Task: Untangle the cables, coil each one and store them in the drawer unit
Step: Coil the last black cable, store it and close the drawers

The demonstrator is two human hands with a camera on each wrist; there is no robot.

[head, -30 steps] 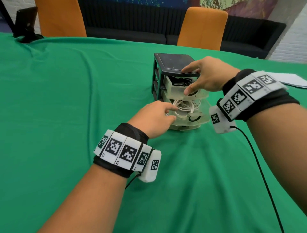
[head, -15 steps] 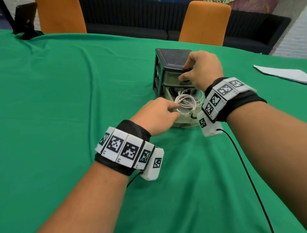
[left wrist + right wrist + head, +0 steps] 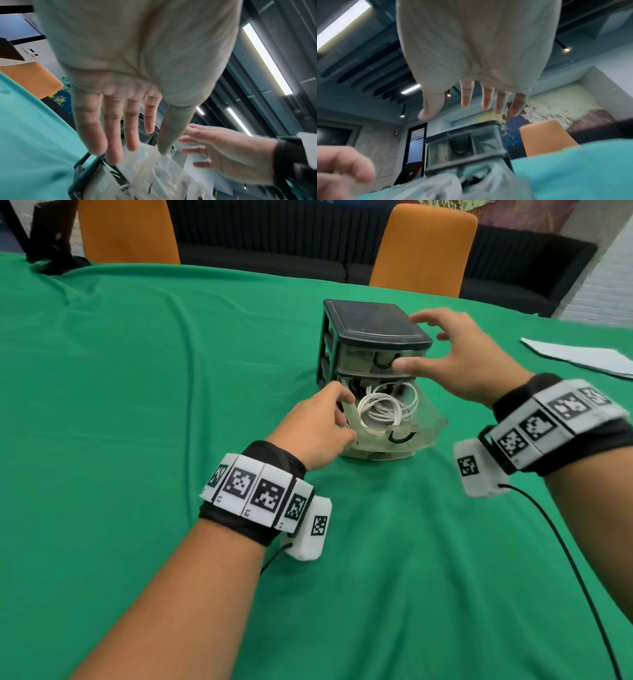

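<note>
My left hand (image 3: pixel 313 428) rests its fingers on the near-left corner of the open lower drawer (image 3: pixel 394 433), thumb against the front wall, nothing clamped. My right hand (image 3: pixel 459 361) has lifted off the drawer unit (image 3: pixel 370 325); its fingers are spread, holding nothing, thumb near the top drawer (image 3: pixel 380 359), which has gone from pulled out to pushed flush. The white cable (image 3: pixel 387 407) lies coiled in the lower drawer, just beyond my left fingers. I judge that closing this drawer is what remains. Green surface (image 3: pixel 137 405) surrounds the unit.

Green-clothed table (image 3: pixel 137 405): drawer unit (image 3: pixel 373 326), paper (image 3: pixel 582 357).
</note>
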